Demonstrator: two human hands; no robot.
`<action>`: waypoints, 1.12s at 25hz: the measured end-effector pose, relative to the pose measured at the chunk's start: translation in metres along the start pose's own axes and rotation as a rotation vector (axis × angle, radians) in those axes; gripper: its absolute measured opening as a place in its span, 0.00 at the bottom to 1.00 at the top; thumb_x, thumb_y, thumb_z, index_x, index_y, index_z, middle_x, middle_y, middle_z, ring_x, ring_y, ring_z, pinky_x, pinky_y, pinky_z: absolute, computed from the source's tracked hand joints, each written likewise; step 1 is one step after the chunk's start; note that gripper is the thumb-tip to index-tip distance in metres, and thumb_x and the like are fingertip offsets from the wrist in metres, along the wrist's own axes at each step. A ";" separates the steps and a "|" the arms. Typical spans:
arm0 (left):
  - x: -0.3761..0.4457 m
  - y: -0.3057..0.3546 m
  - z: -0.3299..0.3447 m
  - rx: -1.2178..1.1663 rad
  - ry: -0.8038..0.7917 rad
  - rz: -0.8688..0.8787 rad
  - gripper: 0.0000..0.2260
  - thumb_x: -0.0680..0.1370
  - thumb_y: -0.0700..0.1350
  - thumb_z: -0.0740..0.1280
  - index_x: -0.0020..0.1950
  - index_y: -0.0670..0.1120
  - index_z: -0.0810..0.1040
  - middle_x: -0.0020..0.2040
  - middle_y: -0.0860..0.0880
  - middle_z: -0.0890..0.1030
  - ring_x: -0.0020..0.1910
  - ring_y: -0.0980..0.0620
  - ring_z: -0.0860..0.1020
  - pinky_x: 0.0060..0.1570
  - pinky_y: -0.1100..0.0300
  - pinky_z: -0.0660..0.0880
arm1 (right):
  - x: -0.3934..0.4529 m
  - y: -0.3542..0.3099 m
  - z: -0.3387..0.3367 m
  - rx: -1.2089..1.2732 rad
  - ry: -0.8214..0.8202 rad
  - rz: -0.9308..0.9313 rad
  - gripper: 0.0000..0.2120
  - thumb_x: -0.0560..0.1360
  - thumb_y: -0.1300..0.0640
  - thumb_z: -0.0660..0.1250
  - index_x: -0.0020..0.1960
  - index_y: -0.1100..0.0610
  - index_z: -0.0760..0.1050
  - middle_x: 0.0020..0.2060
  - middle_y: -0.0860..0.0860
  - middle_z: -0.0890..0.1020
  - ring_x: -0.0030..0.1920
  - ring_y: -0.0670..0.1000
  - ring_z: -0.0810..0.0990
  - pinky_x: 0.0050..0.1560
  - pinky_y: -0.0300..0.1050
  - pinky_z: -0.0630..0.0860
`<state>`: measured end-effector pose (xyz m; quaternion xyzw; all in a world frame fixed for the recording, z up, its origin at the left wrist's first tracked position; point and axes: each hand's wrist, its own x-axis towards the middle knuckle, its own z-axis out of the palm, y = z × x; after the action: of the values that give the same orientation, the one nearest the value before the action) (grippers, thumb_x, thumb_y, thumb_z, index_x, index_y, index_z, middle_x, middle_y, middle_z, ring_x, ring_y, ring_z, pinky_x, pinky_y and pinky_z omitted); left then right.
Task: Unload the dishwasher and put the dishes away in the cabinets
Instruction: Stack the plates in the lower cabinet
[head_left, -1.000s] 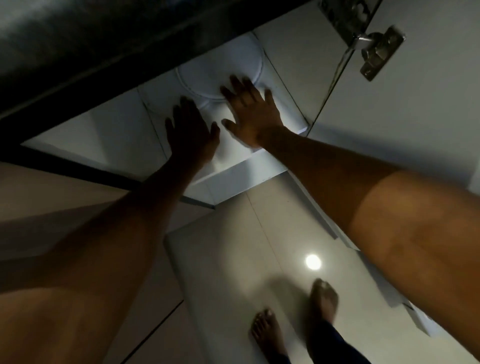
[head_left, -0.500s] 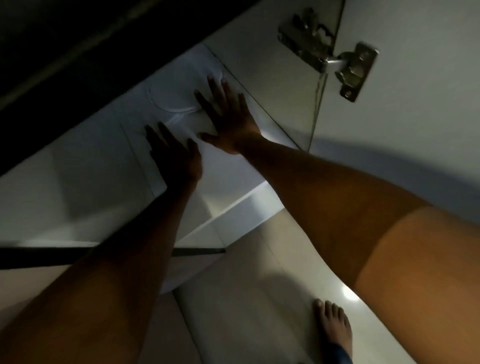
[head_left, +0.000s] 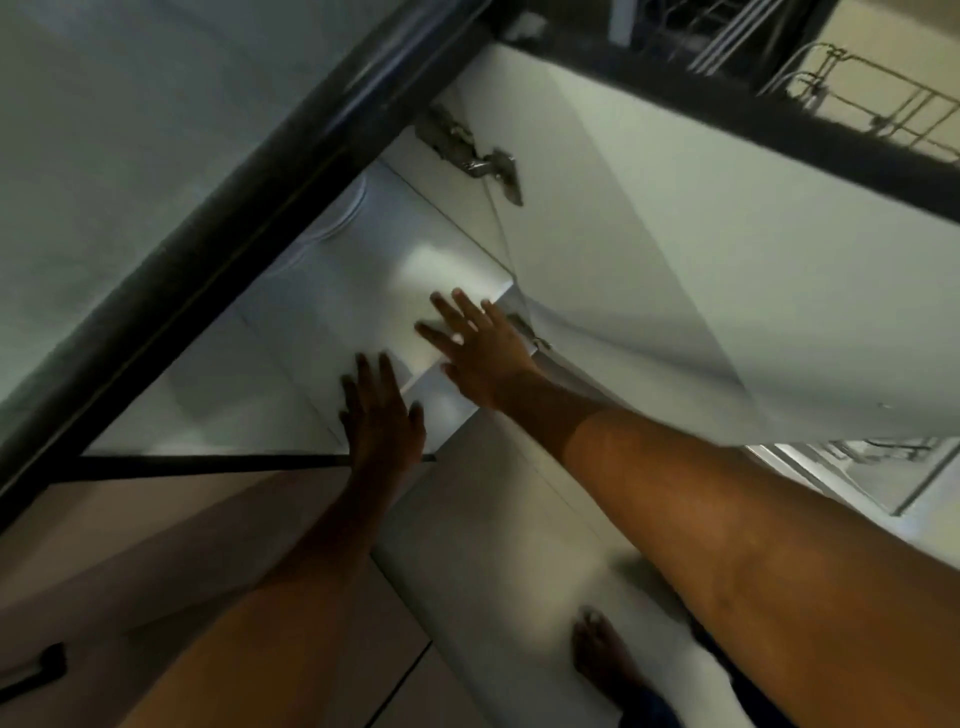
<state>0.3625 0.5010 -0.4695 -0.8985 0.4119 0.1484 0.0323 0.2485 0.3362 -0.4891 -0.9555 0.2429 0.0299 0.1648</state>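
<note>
White plates (head_left: 332, 218) lay deep on the cabinet shelf (head_left: 363, 312); the left hand (head_left: 382, 415) and right hand (head_left: 480, 348) hovered empty, fingers spread, at its front edge.

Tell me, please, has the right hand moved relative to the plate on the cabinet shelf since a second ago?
Yes. The right hand has drawn back from the plate toward the shelf's front edge; earlier its fingers lay on the plate.
</note>
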 end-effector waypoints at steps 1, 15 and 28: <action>-0.021 0.008 0.003 0.002 0.005 0.017 0.38 0.82 0.53 0.64 0.85 0.48 0.45 0.85 0.43 0.45 0.82 0.34 0.50 0.73 0.30 0.63 | -0.017 -0.001 0.002 0.013 -0.018 0.009 0.32 0.86 0.42 0.54 0.85 0.43 0.43 0.84 0.53 0.39 0.84 0.59 0.38 0.82 0.63 0.42; -0.205 0.239 0.064 -0.083 -0.232 0.064 0.32 0.82 0.63 0.51 0.78 0.44 0.68 0.75 0.40 0.72 0.71 0.40 0.73 0.70 0.46 0.68 | -0.360 0.127 -0.007 0.610 -0.233 0.192 0.34 0.84 0.32 0.46 0.85 0.48 0.54 0.84 0.53 0.56 0.82 0.56 0.59 0.80 0.54 0.62; -0.141 0.616 0.040 -0.466 -0.274 0.160 0.24 0.81 0.51 0.67 0.76 0.50 0.67 0.72 0.49 0.72 0.70 0.49 0.73 0.62 0.54 0.75 | -0.419 0.440 -0.134 0.526 0.065 0.487 0.32 0.84 0.34 0.49 0.81 0.51 0.63 0.81 0.55 0.63 0.79 0.56 0.64 0.77 0.60 0.67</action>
<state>-0.1953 0.2056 -0.4264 -0.8179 0.4278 0.3616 -0.1317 -0.3321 0.1187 -0.4377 -0.7950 0.4678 -0.0259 0.3853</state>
